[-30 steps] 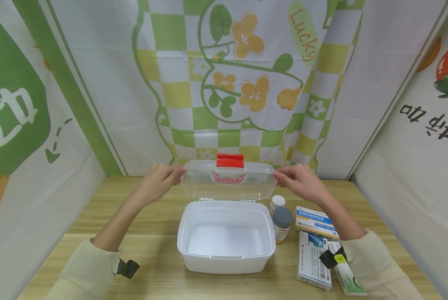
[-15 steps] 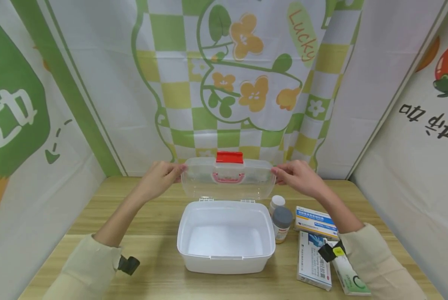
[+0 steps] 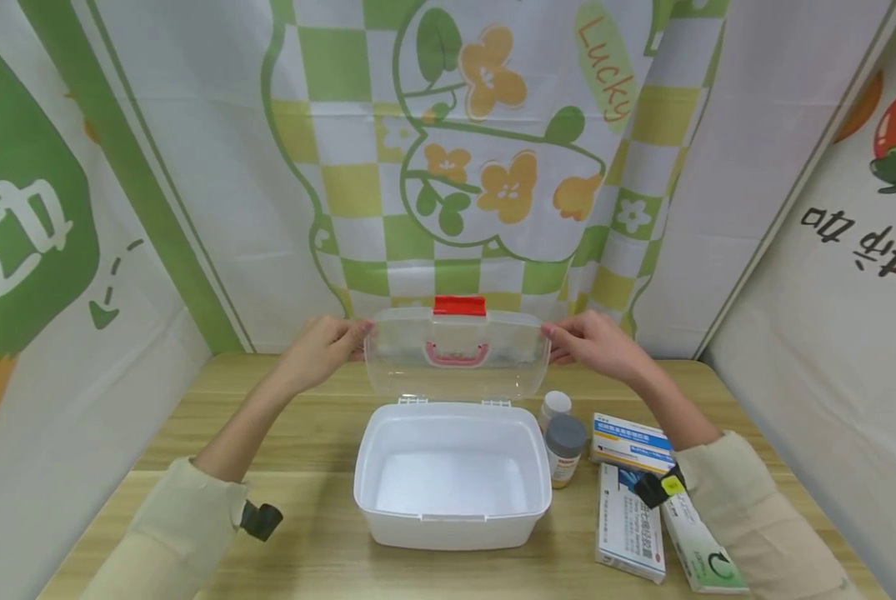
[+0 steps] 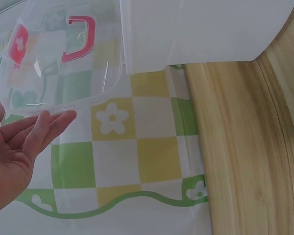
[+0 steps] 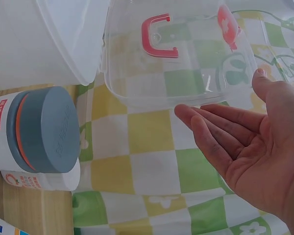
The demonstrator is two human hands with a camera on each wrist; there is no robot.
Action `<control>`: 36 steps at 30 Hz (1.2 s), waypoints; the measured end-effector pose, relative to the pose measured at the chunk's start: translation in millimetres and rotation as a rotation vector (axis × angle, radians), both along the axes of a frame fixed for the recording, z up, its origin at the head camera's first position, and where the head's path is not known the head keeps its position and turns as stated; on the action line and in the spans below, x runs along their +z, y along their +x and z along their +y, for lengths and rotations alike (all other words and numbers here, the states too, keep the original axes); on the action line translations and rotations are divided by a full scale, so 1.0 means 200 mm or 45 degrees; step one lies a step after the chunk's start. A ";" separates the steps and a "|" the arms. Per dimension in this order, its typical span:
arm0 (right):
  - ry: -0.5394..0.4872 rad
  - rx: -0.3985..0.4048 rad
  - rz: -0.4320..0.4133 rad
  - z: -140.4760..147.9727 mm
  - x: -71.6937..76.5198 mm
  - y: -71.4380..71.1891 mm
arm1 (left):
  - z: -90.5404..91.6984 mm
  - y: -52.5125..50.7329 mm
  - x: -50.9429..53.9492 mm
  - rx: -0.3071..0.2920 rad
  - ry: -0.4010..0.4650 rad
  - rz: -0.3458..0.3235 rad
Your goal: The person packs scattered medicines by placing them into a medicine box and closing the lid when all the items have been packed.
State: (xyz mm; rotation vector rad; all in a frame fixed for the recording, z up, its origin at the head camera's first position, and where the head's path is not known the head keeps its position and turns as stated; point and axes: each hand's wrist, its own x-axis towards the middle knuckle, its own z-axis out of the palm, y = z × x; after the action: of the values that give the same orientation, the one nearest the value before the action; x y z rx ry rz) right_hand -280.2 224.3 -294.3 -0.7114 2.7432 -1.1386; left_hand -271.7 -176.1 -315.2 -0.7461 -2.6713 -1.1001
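In the head view, a white box (image 3: pixel 451 479) stands on the table with its transparent lid (image 3: pixel 395 367) raised at the back hinges. The lid has a red latch (image 3: pixel 459 306) at its upper edge and a pink-red handle (image 3: pixel 457 360). My left hand (image 3: pixel 320 354) holds the lid's left end, my right hand (image 3: pixel 593 346) its right end. In the left wrist view, the hand's (image 4: pixel 14 156) fingers lie along the lid's (image 4: pixel 49 83) edge. The right wrist view shows the right hand's (image 5: pixel 264 142) thumb at a corner of the lid (image 5: pixel 191 63), fingers along its side.
Right of the box stand a grey-capped bottle (image 3: pixel 565 446) and a white-capped bottle (image 3: pixel 556 403). Farther right lie a blue-and-white carton (image 3: pixel 631 442), a white carton (image 3: pixel 628 525) and a green-and-white carton (image 3: pixel 698 542). A patterned curtain (image 3: pixel 410 242) hangs behind the table.
The lid's latch edge has risen slightly and swung back, and both hands have moved up with it. The box and the bottles have stayed in place.
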 end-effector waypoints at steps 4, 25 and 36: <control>-0.034 0.005 -0.054 0.00 0.00 -0.02 | 0.00 -0.02 -0.01 0.026 0.000 -0.008; -0.081 -0.029 -0.240 -0.02 0.03 -0.14 | 0.01 -0.13 0.00 0.066 0.010 -0.098; -0.094 -0.034 -0.393 -0.02 0.03 -0.23 | 0.03 -0.20 0.00 0.080 -0.006 -0.153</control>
State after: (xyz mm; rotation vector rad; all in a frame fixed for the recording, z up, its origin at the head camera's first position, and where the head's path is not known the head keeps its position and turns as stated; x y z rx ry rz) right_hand -326.6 220.4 -288.6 -0.4620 2.4712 -1.2439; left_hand -312.0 -170.3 -314.9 -0.6102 -2.7761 -1.1588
